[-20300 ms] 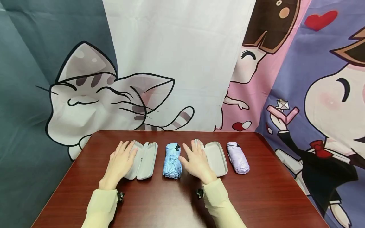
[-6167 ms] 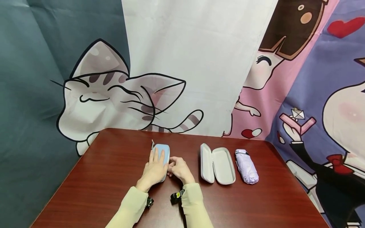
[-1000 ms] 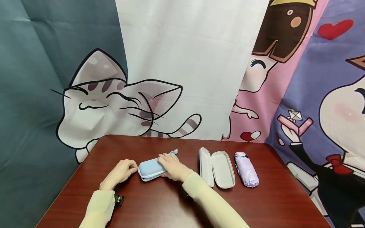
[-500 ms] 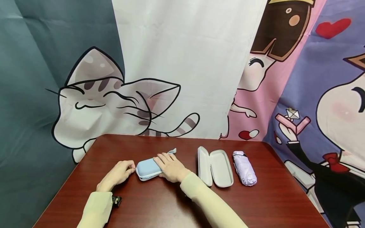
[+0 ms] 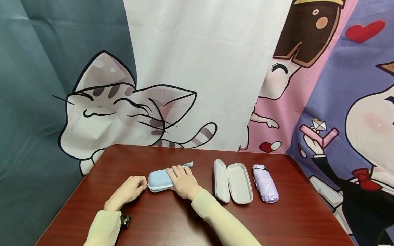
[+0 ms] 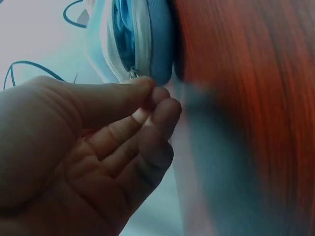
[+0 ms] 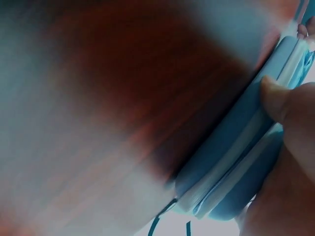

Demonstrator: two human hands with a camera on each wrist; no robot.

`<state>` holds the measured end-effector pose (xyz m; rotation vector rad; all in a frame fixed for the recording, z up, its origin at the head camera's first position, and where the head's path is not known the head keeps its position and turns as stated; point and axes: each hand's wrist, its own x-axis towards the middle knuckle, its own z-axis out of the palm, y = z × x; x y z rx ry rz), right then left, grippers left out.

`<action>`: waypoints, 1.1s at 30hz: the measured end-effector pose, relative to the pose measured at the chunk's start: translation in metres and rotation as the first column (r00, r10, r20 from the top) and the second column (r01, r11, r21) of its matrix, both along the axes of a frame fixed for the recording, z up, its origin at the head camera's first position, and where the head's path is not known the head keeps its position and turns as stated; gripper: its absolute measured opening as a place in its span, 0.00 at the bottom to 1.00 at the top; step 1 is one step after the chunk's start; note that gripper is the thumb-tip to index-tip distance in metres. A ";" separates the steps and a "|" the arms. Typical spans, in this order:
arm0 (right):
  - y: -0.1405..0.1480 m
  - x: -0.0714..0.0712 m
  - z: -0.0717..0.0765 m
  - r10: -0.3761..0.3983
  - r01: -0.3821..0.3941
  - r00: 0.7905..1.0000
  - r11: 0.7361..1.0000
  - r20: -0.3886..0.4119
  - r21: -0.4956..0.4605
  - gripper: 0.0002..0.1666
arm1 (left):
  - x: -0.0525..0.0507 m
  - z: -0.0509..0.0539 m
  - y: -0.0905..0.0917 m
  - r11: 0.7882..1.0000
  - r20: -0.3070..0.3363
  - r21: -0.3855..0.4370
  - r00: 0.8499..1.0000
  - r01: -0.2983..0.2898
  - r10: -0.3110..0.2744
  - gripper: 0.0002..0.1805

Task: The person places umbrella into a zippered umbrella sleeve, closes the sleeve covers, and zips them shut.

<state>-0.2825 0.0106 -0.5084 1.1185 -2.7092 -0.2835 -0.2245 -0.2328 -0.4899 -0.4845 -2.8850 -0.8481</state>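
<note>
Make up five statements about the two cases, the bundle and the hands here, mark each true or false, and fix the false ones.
1. The left grip pinches the zipper pull of the blue case. True.
2. The blue case is zipped fully shut. False: the left wrist view shows its zipper gaping, with blue fabric inside.
3. In the head view, the lilac bundle lies to the right of the gray case. True.
4. The gray case is closed. False: it lies open.
5. The right grip is on the blue case. True.
</note>
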 end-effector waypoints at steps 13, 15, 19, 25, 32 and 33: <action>-0.018 0.013 0.007 -0.182 0.181 0.983 0.981 -0.003 0.074 0.41 | 0.004 0.006 0.013 0.993 0.014 -0.051 0.994 -0.104 0.105 0.11; -0.021 0.015 0.009 -0.196 0.197 0.981 0.977 -0.019 0.084 0.40 | 0.005 0.007 0.015 0.992 0.029 -0.050 0.993 -0.114 0.116 0.12; -0.025 0.019 0.012 -0.225 0.230 0.973 0.966 -0.055 0.120 0.40 | 0.004 0.004 0.017 0.993 0.046 -0.037 0.992 -0.115 0.117 0.11; -0.033 0.024 0.012 -0.263 0.274 0.960 0.951 -0.094 0.145 0.40 | 0.002 0.000 0.022 0.991 0.054 -0.013 0.990 -0.133 0.134 0.12; -0.035 0.023 0.007 -0.248 0.267 0.958 0.955 -0.143 0.131 0.42 | -0.002 -0.003 0.030 0.987 0.026 -0.007 0.987 -0.161 0.161 0.11; -0.033 0.022 0.007 -0.237 0.254 0.961 0.960 -0.143 0.119 0.42 | -0.002 -0.004 0.031 0.986 0.023 -0.005 0.986 -0.164 0.164 0.10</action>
